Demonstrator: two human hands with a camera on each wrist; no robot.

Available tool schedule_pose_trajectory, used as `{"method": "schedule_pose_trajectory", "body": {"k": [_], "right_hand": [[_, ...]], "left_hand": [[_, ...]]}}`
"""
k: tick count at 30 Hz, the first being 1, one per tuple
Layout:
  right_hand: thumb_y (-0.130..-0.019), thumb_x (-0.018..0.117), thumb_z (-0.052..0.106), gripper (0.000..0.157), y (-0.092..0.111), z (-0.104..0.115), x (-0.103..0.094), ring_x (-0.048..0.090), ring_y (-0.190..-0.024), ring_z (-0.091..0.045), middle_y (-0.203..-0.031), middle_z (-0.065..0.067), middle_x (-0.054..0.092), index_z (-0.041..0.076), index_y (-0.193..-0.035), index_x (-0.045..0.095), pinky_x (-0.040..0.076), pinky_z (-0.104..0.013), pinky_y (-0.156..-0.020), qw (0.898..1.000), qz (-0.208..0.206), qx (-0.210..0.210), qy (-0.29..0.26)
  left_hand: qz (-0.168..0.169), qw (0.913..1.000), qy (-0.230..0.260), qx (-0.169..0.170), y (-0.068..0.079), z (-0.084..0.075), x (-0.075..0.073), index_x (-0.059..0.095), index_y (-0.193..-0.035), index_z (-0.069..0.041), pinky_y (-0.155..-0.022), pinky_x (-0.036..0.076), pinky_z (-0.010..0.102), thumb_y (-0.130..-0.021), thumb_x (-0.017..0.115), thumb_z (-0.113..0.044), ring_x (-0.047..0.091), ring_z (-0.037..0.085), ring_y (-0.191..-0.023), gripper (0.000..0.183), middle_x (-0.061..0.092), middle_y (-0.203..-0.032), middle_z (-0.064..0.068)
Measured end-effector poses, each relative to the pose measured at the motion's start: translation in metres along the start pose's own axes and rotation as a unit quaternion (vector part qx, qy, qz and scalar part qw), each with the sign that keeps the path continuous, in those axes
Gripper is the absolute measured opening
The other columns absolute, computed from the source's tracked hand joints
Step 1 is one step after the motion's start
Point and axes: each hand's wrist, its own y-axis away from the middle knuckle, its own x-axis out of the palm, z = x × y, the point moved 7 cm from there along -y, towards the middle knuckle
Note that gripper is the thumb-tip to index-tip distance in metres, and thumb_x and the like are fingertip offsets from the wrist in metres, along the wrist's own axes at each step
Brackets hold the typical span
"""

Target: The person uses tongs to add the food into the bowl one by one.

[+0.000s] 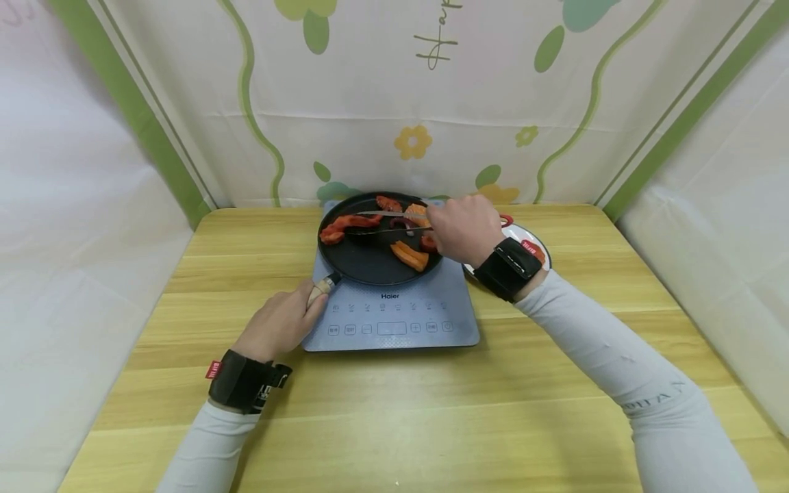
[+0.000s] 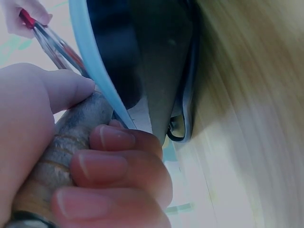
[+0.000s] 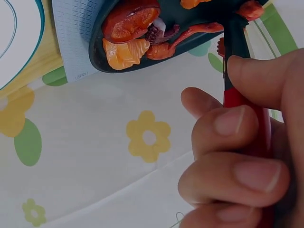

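My left hand [image 1: 274, 325] grips the pale handle [image 1: 318, 291] of a black frying pan [image 1: 376, 272]. Seen from the left wrist, the thumb lies along that handle [image 2: 80, 118] and the fingers curl beneath it. Over the pan, my right hand [image 1: 465, 229] holds metal tongs [image 1: 394, 213] with a red grip [image 3: 254, 121]. The tong tips reach a long red strip of food [image 1: 351, 222] at the pan's left side; whether they pinch it I cannot tell. Orange salmon-like pieces [image 1: 409, 256], a reddish piece [image 1: 388, 203] and a purple tentacle-like piece [image 3: 164, 35] also lie in the pan.
Under the pan is a grey-blue Haier induction cooker [image 1: 391, 339] on a wooden table [image 1: 394, 411]. Partly behind the right wrist stands a white plate [image 1: 524, 234] with some reddish food. A flower-patterned cloth [image 1: 345, 137] hangs close behind, with white cloth sides left and right.
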Motion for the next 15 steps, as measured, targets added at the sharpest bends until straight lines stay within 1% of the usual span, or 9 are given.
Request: {"method": "schedule_pose_trajectory", "body": {"k": [1, 3, 4, 6, 9, 11, 13, 15], "right_hand": [[-0.091, 0.061, 0.028, 0.022, 0.001, -0.001, 0.001, 0.036, -0.045, -0.017, -0.053, 0.004, 0.034, 0.012, -0.077, 0.056, 0.029, -0.033, -0.039, 1.000, 0.001, 0.000, -0.003], [-0.091, 0.063, 0.035, 0.026, 0.004, -0.003, 0.001, 0.039, -0.044, -0.017, -0.053, 0.003, 0.038, 0.012, -0.078, 0.057, 0.031, -0.034, -0.039, 1.000, -0.002, 0.000, -0.010], [-0.091, 0.064, 0.036, 0.027, 0.005, -0.004, 0.001, 0.040, -0.044, -0.017, -0.054, 0.003, 0.039, 0.013, -0.078, 0.058, 0.031, -0.034, -0.039, 1.000, -0.004, 0.000, -0.014], [-0.090, 0.064, 0.038, 0.029, 0.008, -0.006, 0.001, 0.039, -0.044, -0.017, -0.054, 0.002, 0.040, 0.013, -0.078, 0.058, 0.030, -0.034, -0.039, 1.000, -0.006, 0.002, -0.022], [-0.091, 0.064, 0.037, 0.029, 0.012, -0.009, 0.001, 0.038, -0.043, -0.017, -0.054, 0.001, 0.041, 0.013, -0.075, 0.056, 0.028, -0.034, -0.038, 1.000, -0.009, 0.003, -0.028], [-0.092, 0.060, 0.029, 0.025, 0.016, -0.011, 0.001, 0.036, -0.043, -0.017, -0.054, 0.001, 0.040, 0.013, -0.074, 0.054, 0.027, -0.033, -0.037, 1.000, -0.003, 0.005, -0.030], [-0.093, 0.057, 0.027, 0.023, 0.019, -0.014, 0.001, 0.039, -0.043, -0.017, -0.054, 0.001, 0.040, 0.013, -0.075, 0.053, 0.027, -0.032, -0.037, 1.000, 0.001, 0.006, -0.031], [-0.094, 0.056, 0.029, 0.025, 0.022, -0.016, 0.001, 0.040, -0.043, -0.017, -0.053, 0.002, 0.039, 0.013, -0.076, 0.053, 0.027, -0.032, -0.037, 0.999, -0.001, 0.007, -0.033]], "left_hand": [[0.000, 1.0000, 0.000, 0.000, 0.000, 0.000, 0.000, 0.049, -0.111, -0.014, -0.063, 0.040, 0.034, -0.102, 0.040, -0.043, 0.055, 0.018, -0.071, 0.032, 0.053, -0.073, 0.004], [0.001, 1.0000, 0.000, 0.000, 0.000, 0.000, 0.000, 0.049, -0.111, -0.014, -0.062, 0.040, 0.033, -0.102, 0.040, -0.043, 0.054, 0.018, -0.071, 0.032, 0.053, -0.073, 0.004], [0.001, 1.0000, 0.000, 0.000, 0.000, 0.000, 0.000, 0.049, -0.111, -0.014, -0.062, 0.040, 0.033, -0.102, 0.040, -0.043, 0.054, 0.018, -0.071, 0.032, 0.053, -0.073, 0.004], [0.000, 1.0000, -0.001, 0.000, 0.000, 0.000, 0.000, 0.050, -0.111, -0.013, -0.061, 0.040, 0.033, -0.102, 0.040, -0.042, 0.054, 0.018, -0.070, 0.032, 0.053, -0.073, 0.004], [-0.001, 1.0000, 0.000, 0.001, 0.000, 0.001, 0.000, 0.050, -0.110, -0.013, -0.061, 0.039, 0.033, -0.102, 0.041, -0.042, 0.054, 0.018, -0.070, 0.031, 0.053, -0.073, 0.004], [0.000, 1.0000, 0.000, 0.000, 0.000, 0.001, 0.000, 0.050, -0.110, -0.013, -0.061, 0.039, 0.033, -0.102, 0.041, -0.042, 0.054, 0.018, -0.070, 0.032, 0.053, -0.073, 0.004], [0.000, 1.0000, -0.001, 0.000, 0.000, 0.001, 0.000, 0.050, -0.111, -0.013, -0.062, 0.040, 0.033, -0.102, 0.041, -0.042, 0.054, 0.018, -0.071, 0.032, 0.054, -0.074, 0.004], [-0.001, 1.0000, -0.002, -0.001, 0.000, 0.001, -0.001, 0.050, -0.111, -0.014, -0.062, 0.040, 0.033, -0.102, 0.040, -0.043, 0.055, 0.019, -0.071, 0.032, 0.054, -0.074, 0.004]]}}
